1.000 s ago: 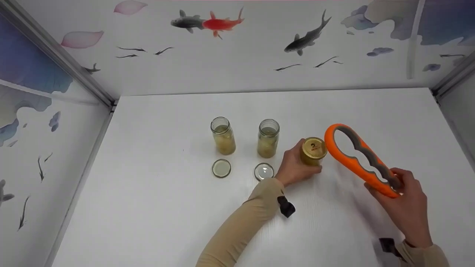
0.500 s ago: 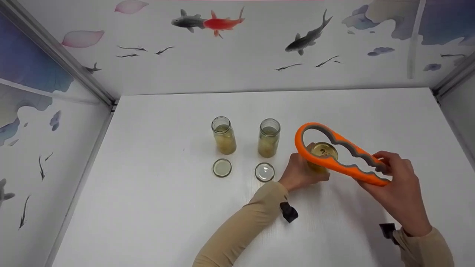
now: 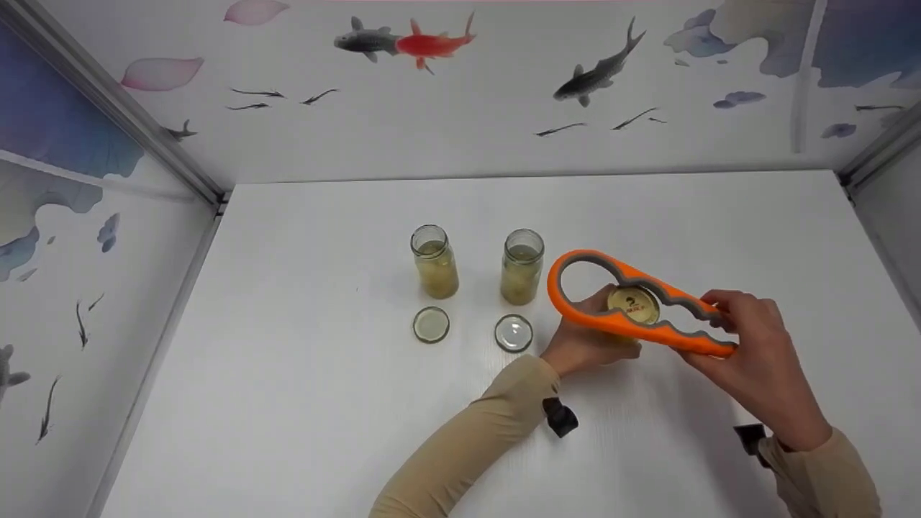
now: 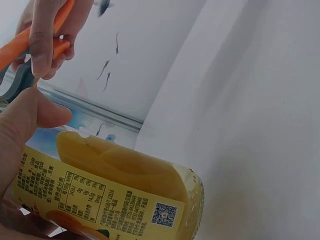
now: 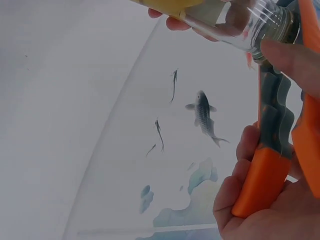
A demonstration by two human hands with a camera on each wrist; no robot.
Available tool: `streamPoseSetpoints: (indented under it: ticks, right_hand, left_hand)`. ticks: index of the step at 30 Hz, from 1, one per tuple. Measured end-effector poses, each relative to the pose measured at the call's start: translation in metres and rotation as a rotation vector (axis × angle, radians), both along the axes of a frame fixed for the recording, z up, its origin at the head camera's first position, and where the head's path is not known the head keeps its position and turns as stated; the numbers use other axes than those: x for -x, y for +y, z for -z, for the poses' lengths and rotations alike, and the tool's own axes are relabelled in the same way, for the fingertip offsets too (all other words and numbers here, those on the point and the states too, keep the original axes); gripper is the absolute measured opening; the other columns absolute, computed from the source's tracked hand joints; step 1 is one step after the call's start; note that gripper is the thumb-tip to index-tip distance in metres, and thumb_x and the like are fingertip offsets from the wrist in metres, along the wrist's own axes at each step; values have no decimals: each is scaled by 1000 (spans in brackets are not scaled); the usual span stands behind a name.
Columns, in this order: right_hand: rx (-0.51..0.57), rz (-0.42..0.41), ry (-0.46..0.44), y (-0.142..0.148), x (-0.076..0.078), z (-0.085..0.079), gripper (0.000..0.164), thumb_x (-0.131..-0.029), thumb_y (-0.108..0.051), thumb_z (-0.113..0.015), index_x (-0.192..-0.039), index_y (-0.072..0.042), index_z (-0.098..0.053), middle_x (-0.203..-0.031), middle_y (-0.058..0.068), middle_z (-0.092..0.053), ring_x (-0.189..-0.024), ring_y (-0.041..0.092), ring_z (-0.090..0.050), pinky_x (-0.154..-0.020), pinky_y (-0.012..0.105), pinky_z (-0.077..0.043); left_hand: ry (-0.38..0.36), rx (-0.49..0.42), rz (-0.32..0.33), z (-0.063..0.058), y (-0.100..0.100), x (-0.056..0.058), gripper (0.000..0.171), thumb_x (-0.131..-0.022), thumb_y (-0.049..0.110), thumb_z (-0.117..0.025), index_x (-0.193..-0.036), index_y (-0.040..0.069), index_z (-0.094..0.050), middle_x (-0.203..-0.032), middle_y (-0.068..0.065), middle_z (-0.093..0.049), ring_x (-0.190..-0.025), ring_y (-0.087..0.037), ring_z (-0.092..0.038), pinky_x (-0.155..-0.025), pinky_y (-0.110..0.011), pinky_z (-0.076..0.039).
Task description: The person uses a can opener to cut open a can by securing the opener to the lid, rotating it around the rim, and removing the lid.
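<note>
1. Opener [image 3: 655, 333], centre right of the head view: smooth, matt plastic; its lining [image 5: 275, 107] looks rubbery and ridged.
2. Jar [image 4: 125, 155], bottom left of the left wrist view: glossy glass; smooth, paper-like label [image 4: 95, 195].
3. Lid [image 3: 633, 305]: shiny metal.
4. Sleeve [image 3: 468, 439], bottom centre: matt, creased cloth.
5. Rail [image 3: 108, 91], upper left: smooth metal.

The left arm [image 3: 464, 439], in a tan sleeve, slants up and rightward from the bottom edge of the head view. Its left hand [image 3: 586, 347] is curled in a grip, the left thumb [image 4: 47, 110] showing on one side and the fingers wrapped round the other. The right forearm [image 3: 827, 475] enters at lower right, also tan-sleeved; the right hand [image 3: 763, 363] grips too, fingers and thumb closing from opposite sides.
</note>
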State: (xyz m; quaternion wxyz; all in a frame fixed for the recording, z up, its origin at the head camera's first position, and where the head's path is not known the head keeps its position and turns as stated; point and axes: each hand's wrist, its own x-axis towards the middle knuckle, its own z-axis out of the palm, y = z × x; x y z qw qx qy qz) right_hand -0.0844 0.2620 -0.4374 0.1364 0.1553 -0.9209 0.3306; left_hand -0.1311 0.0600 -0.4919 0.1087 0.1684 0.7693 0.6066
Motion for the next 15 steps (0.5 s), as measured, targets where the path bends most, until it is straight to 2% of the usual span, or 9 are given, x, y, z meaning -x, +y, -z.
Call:
streamPoseSetpoints:
  ticks: [3, 6, 10, 15]
  right_hand:
    - [-43, -25, -8, -2, 2, -1, 65, -58, 4, -89, -114, 2, -55, -95, 13, -57, -87, 22, -40, -69, 25, -34]
    - [-65, -53, -4, -2, 5, -2, 64, -58, 1, -90, -113, 1, -56, -90, 12, -56, -83, 21, -39, -69, 35, -29]
    - [-82, -77, 6, -1, 6, -2, 65, -58, -6, -91, -114, 0, -58, -88, 9, -54, -80, 20, -38, -69, 39, -26]
    - [-102, -116, 3, 1, 5, -1, 66, -62, -17, -92, -118, -3, -60, -91, 5, -54, -82, 18, -38, -69, 38, -26]
  left_hand:
    - [21, 36, -9, 2, -1, -1, 63, -67, 2, -80, -126, 12, -57, -113, 10, -63, -99, 2, -53, -92, -17, -39]
    - [46, 54, -16, 2, -2, -3, 63, -67, 3, -80, -126, 12, -58, -113, 10, -64, -98, 3, -54, -91, -16, -40]
    - [39, 46, -23, 2, -3, -5, 64, -67, 2, -80, -126, 12, -57, -113, 10, -64, -99, 4, -54, -92, -16, -40]
    - [17, 46, -25, 2, -6, -7, 65, -68, 3, -81, -127, 12, -57, -115, 10, -64, -102, 3, -54, -95, -18, -39]
